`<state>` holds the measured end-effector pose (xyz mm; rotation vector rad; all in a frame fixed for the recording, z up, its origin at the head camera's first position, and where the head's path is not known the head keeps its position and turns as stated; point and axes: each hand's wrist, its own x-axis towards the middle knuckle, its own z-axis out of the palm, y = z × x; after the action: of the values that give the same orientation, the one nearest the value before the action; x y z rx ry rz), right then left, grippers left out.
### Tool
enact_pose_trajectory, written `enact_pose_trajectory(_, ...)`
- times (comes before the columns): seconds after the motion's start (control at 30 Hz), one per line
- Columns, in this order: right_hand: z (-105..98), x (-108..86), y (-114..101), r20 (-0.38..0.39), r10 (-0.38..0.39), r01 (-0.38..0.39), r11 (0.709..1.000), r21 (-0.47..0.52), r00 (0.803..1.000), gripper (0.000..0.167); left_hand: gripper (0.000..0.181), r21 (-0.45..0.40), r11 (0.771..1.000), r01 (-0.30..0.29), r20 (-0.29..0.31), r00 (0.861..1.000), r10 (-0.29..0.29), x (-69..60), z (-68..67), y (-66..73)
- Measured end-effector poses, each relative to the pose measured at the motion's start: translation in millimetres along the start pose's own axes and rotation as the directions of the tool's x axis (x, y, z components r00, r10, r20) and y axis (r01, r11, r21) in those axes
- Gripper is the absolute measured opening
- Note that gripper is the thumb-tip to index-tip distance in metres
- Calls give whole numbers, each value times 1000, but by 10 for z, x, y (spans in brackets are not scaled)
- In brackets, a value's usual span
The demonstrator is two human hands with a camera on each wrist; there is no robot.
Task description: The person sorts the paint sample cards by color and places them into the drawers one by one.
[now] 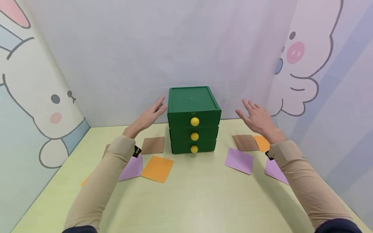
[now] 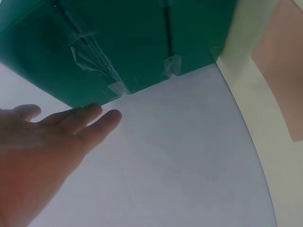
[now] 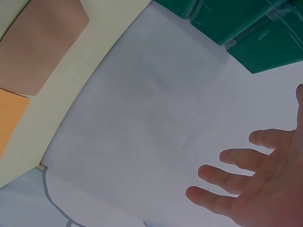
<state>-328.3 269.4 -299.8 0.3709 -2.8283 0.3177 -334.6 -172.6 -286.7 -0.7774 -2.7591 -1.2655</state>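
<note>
A green three-drawer box (image 1: pixel 190 99) with round yellow knobs stands at the back of the table, its drawers closed. Just left of it my left hand (image 1: pixel 149 116) is raised, fingers extended and holding nothing; in the left wrist view those fingers (image 2: pixel 97 127) appear close to the box's taped side, though contact cannot be told. My right hand (image 1: pixel 259 119) is held up on the other side, farther from the box. Its fingers (image 3: pixel 227 177) are spread and grip nothing in the right wrist view.
Left of the box lie a brown card (image 1: pixel 153 145), an orange card (image 1: pixel 158 169) and a purple card (image 1: pixel 131 168). On the right are another brown card (image 1: pixel 245 142), an orange card (image 1: pixel 262 143) and purple cards (image 1: pixel 239 160). A pale wall (image 1: pixel 125 64) rises behind the table.
</note>
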Motion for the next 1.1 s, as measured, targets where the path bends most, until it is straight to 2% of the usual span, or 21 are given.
enact_pose_trajectory(0.2,-45,15,-40,26,3,-4,1000,22,1000,80,66,-79,997,-8,39,999,11,159,3,58)
enact_pose_trajectory(0.4,-85,26,-94,40,-2,0,998,63,999,80,65,-106,994,-25,45,999,30,228,29,68)
enact_pose_trajectory(0.57,-108,19,-139,76,-13,-1,983,186,997,78,62,-77,997,-17,54,998,21,220,41,44)
enact_pose_trajectory(0.67,-115,3,-188,65,-27,6,953,302,998,73,62,-87,996,-15,54,998,19,222,52,34)
enact_pose_trajectory(0.77,-123,-25,-268,36,-49,28,900,435,998,66,61,-95,995,-11,53,998,16,222,65,36)
enact_pose_trajectory(0.87,-138,-76,-386,31,-87,54,817,574,996,60,61,-82,997,-7,51,999,11,213,79,41)
enact_pose_trajectory(0.93,-140,-116,-480,56,-115,49,744,666,992,58,61,-73,997,-7,47,999,11,208,87,45)
enact_pose_trajectory(1.1,-14,-174,-740,171,-219,-32,522,852,961,61,64,-64,998,-4,26,1000,6,206,103,40)
